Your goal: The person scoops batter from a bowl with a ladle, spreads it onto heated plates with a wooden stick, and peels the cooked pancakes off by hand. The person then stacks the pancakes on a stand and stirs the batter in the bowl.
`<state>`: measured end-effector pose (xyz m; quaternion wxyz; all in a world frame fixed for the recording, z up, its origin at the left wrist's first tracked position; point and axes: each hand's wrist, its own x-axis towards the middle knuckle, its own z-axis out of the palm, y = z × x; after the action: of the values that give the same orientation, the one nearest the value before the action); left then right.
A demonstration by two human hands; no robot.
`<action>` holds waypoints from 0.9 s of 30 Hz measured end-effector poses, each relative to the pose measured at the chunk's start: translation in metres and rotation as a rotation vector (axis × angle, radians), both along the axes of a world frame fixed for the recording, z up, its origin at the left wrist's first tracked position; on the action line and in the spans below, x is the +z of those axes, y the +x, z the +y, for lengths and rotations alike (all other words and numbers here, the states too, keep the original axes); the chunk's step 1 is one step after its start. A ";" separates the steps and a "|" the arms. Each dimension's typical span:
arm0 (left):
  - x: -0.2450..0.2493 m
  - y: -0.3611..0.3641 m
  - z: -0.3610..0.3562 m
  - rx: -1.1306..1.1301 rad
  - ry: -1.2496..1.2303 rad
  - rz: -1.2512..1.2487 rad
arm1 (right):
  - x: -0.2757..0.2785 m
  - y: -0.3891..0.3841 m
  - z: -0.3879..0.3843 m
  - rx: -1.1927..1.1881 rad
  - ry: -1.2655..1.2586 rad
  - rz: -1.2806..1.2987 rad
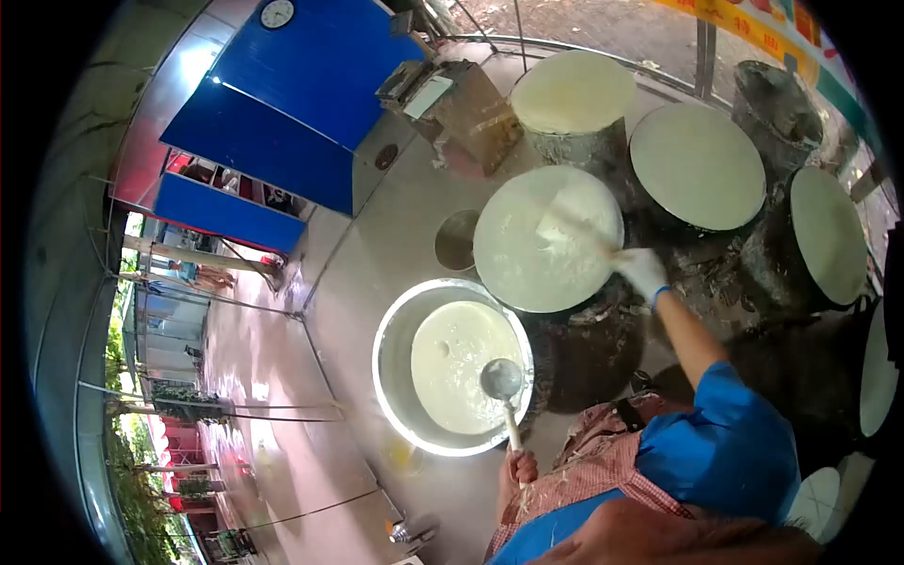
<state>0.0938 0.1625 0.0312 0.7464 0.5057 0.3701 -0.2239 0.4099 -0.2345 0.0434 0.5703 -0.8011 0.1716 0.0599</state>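
Note:
My left hand is closed around the handle of a metal ladle. The ladle's bowl is over the pale batter in a large metal basin. Farther right, my right hand, in a white glove, grips a pale spreader, blurred by motion. That spreader reaches over a round griddle coated with a whitish layer.
More round griddles with pale tops stand behind and right. A cardboard box is at the back, a round container beside the griddle. Blue panels stand at the upper left; an open metal drum is upper right.

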 end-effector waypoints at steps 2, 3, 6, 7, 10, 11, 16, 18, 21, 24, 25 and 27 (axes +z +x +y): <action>0.003 0.008 0.017 0.039 -0.122 0.028 | -0.015 -0.007 -0.023 -0.324 0.440 0.163; 0.004 0.004 0.031 0.082 -0.458 0.016 | -0.040 -0.016 -0.001 -0.285 0.514 0.105; -0.009 0.008 0.044 0.342 -1.033 0.059 | -0.072 -0.059 0.045 -0.168 0.525 0.023; -0.006 0.011 0.045 0.370 -1.053 0.075 | -0.056 -0.063 0.054 -0.128 0.415 0.076; 0.012 0.020 0.048 0.406 -1.047 0.128 | -0.036 -0.047 0.010 -0.011 0.137 -0.057; 0.015 0.021 0.049 0.419 -1.068 0.133 | -0.041 -0.027 -0.006 -0.035 0.066 -0.106; -0.044 0.037 0.067 0.359 -1.213 0.017 | -0.028 0.051 -0.025 0.066 -0.682 -0.263; -0.043 0.055 0.075 0.269 -0.915 0.057 | -0.028 0.045 -0.012 0.308 -0.874 -0.399; 0.028 0.122 0.022 0.307 -0.764 0.152 | 0.007 0.016 -0.026 0.541 -0.998 -0.284; 0.029 0.170 0.016 0.171 -0.872 0.082 | -0.019 0.008 -0.053 0.166 -0.935 -0.344; 0.035 0.188 0.002 0.250 -0.650 0.064 | -0.028 0.003 -0.050 0.040 -0.930 -0.298; 0.041 0.220 -0.018 0.234 -0.573 0.035 | -0.024 -0.024 -0.033 0.294 -0.967 -0.313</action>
<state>0.3135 0.1441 0.0725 0.8729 0.2245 0.3603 -0.2405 0.3857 -0.2677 0.0198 0.1401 -0.9876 -0.0218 -0.0669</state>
